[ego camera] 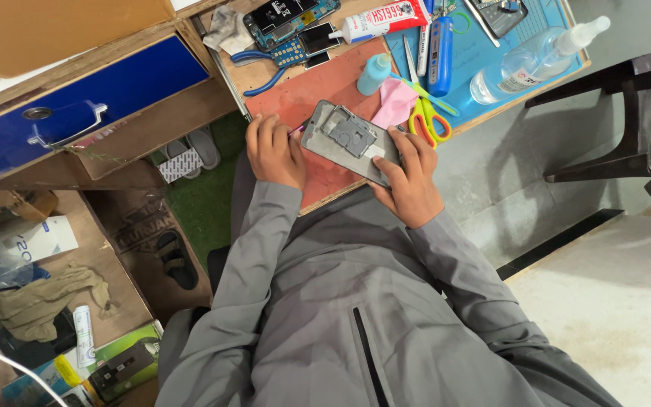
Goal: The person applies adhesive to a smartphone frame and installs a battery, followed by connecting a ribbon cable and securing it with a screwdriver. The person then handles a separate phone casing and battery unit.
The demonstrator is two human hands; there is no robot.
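A grey metal phone frame [349, 139] lies tilted on a red work mat [318, 90] at the near edge of the wooden table. My right hand [410, 177] grips the frame's near right corner, with its fingers along the frame's edge. My left hand [273, 151] is curled into a fist at the frame's left end. A thin pink tool tip [294, 130] pokes out of that fist toward the frame.
Beyond the frame lie a pink cloth [395, 102], yellow-orange scissors [431, 120], a small teal bottle [374, 73], blue pliers [265, 64], a glue tube [382, 21] and a clear spray bottle [536, 56] on a blue mat [491, 83]. A blue drawer [77, 98] is left, a dark chair [627, 120] right.
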